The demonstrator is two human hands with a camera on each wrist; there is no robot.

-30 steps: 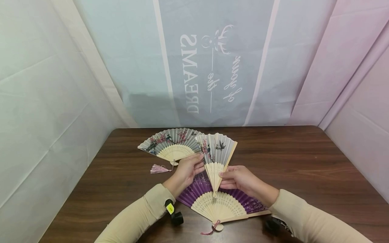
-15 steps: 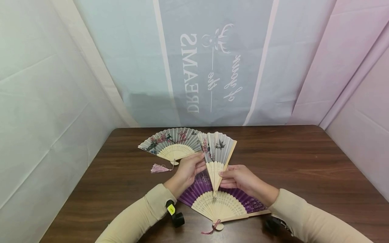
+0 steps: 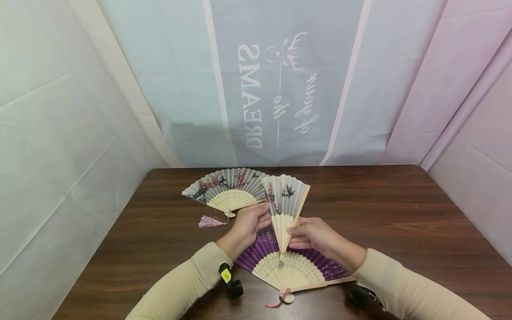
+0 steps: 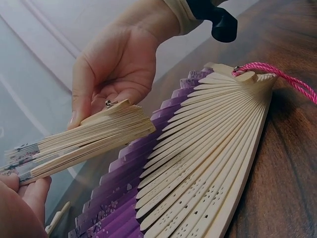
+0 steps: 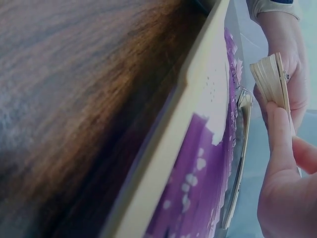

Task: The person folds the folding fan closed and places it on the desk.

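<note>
In the head view a partly folded white hand fan (image 3: 285,195), with pink blossoms and a dark bird on its cloth, is held upright between both hands. My left hand (image 3: 250,221) pinches its left edge near the bottom of the cloth. On the other side, my right hand (image 3: 314,235) grips the pale outer stick, thumb in front. The left wrist view shows the bunched ribs (image 4: 99,136) from the pivot end. Beneath the held fan, a purple hand fan (image 3: 264,251) lies spread on the table with its pivot and pink cord toward me.
A second white floral fan (image 3: 230,186) lies spread at the back left of the brown wooden table (image 3: 400,213). Its pink tassel (image 3: 211,222) rests beside my left hand. A printed cloth backdrop (image 3: 296,89) hangs behind the table's far edge.
The held white fan has narrowed slightly as its left edge moved right and its right edge moved a little left. Both hands keep hold of it; the fans on the table stay put.
</note>
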